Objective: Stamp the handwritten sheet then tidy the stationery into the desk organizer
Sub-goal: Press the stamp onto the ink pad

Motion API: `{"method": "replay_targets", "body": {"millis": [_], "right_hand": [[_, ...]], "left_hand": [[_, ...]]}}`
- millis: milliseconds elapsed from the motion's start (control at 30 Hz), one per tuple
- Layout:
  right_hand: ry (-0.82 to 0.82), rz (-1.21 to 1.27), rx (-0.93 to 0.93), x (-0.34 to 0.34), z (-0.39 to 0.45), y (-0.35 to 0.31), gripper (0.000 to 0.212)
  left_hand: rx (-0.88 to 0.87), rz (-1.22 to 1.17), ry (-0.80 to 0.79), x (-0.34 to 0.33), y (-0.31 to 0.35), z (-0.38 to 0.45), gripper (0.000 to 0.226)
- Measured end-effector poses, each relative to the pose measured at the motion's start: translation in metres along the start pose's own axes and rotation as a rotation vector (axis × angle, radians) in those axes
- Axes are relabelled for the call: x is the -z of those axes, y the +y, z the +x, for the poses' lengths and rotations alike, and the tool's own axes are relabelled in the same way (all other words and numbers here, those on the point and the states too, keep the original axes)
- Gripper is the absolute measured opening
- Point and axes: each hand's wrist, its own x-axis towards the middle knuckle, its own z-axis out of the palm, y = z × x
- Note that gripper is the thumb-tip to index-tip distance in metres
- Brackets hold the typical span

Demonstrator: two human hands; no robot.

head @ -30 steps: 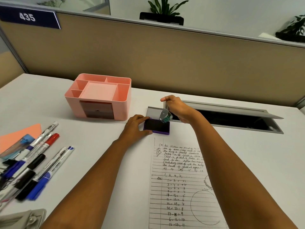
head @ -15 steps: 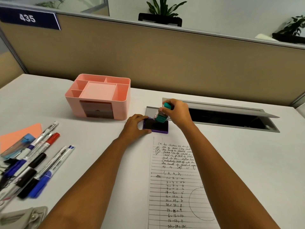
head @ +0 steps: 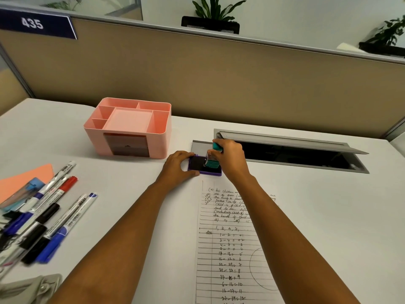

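So we've got the stamp (head: 212, 160) in our right hand (head: 230, 160), fingers (head: 219, 148) clenched round its teal top, and its base is sitting on the dark pad of the purple ink pad (head: 205, 166). Our left hand (head: 178, 165) is pinching the pad's left end to keep it from sliding, fingers closed on its edge. The pad sits mid-surface, just past the far edge of the handwritten sheet (head: 232, 244), which runs down to the near edge.

Handling-wise, the stamp looks like small, light, hard plastic, so we'd guess a firm grip high on the top is the way to go, keeping skin off the inky face. The ink pad looks light enough to skate on the smooth surface, hence the steadying hand. The sheet is thin paper and will probably shift or wrinkle unless we press straight down.

Compared with a second ago: the stamp was tilted and lifted above the pad's far right corner, and now it's upright and down on the pad. The left hand hasn't budged.

Still to tidy: the markers (head: 50, 218) bunched by the left edge, and the pink desk organizer (head: 128, 128) toward the far left, which looks empty up top.
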Motion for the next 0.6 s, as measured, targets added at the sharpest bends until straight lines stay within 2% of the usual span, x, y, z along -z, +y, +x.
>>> {"method": "replay_targets", "body": {"millis": [167,433,600], "right_hand": [[-0.008,-0.028,0.009,-0.003,-0.001,0.001,0.044],[-0.018,-0.170,0.131,-0.004,-0.005,0.010,0.045],[-0.078,-0.085,0.136,-0.004,-0.003,0.016,0.045]], "left_hand": [[0.007,-0.005,0.006,0.000,0.000,0.000,0.063],[0.015,0.001,0.017,-0.002,0.000,0.000,0.062],[0.012,-0.006,0.022,-0.002,-0.001,0.000,0.062]]}}
